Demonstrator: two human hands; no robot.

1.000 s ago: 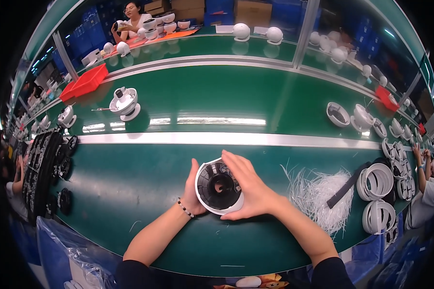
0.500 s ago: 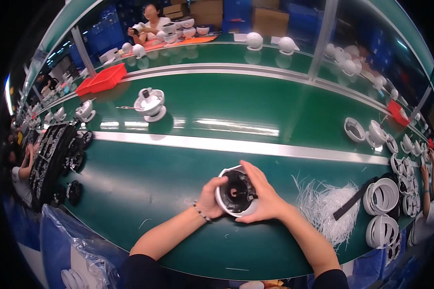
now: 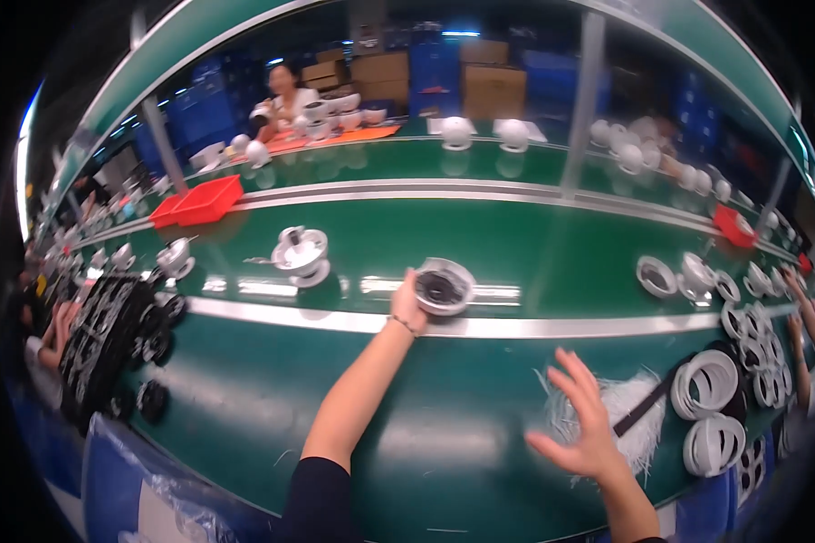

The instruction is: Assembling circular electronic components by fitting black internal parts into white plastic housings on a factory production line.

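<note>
My left hand (image 3: 409,304) reaches out over the far green surface. Its fingers grip the left rim of a white round housing (image 3: 461,277) with a black ring-shaped insert, which is tilted so the inside faces me. Whether the housing rests on the surface, I cannot tell. Lower and to the right, my right hand (image 3: 581,425) hangs in the air with fingers spread and nothing in it. Just beyond it lies a pile of thin white strips (image 3: 638,407), partly hidden by the fingers, with a black strap (image 3: 643,412) across it.
A white dome unit (image 3: 301,253) stands on the far surface to the left, past a metal strip (image 3: 335,319). Black parts (image 3: 109,335) are stacked at left. White rings (image 3: 704,385) crowd the right side. Red trays (image 3: 210,199) sit farther back. Other people work at both sides.
My left hand has carried the housing forward from the near table to the far surface. My right hand has let go of it and moved right, opening. The view has tilted upward.
</note>
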